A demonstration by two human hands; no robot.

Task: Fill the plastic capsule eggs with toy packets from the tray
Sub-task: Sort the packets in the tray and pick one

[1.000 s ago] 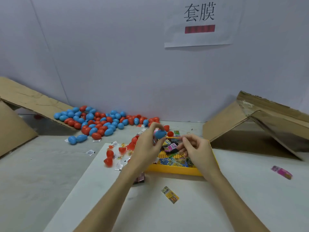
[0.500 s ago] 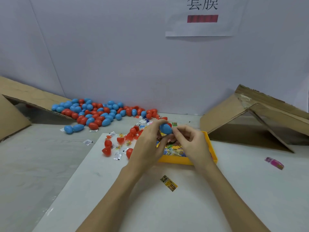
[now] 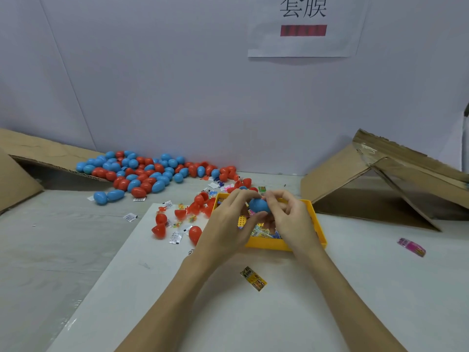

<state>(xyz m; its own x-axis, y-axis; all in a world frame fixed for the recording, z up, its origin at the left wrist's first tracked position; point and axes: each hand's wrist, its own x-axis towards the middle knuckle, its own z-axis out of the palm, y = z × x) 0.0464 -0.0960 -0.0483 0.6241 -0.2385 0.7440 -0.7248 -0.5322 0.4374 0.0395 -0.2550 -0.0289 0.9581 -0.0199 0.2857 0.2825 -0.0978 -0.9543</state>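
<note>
Head view, sweeping left to right: lying flat at far left, a cardboard flap [image 3: 38,153]; spilling out beside it along the wall, a heap of blue and red capsule eggs [image 3: 142,171]. Sitting loose on the white sheet [image 3: 152,288], red egg halves [image 3: 175,219] and small white packets [image 3: 175,237]. Gripping the blue egg [image 3: 257,205] from the left, the left hand [image 3: 225,224], fingers curled round it; pinching it from the right, the right hand [image 3: 291,219]. Hovering with it above the yellow tray [image 3: 318,224] of toy packets [image 3: 261,231]. Lying near the wrists, one yellow packet [image 3: 253,278]; resting well right, a pink packet [image 3: 411,247], near a cardboard box [image 3: 368,184].
</note>
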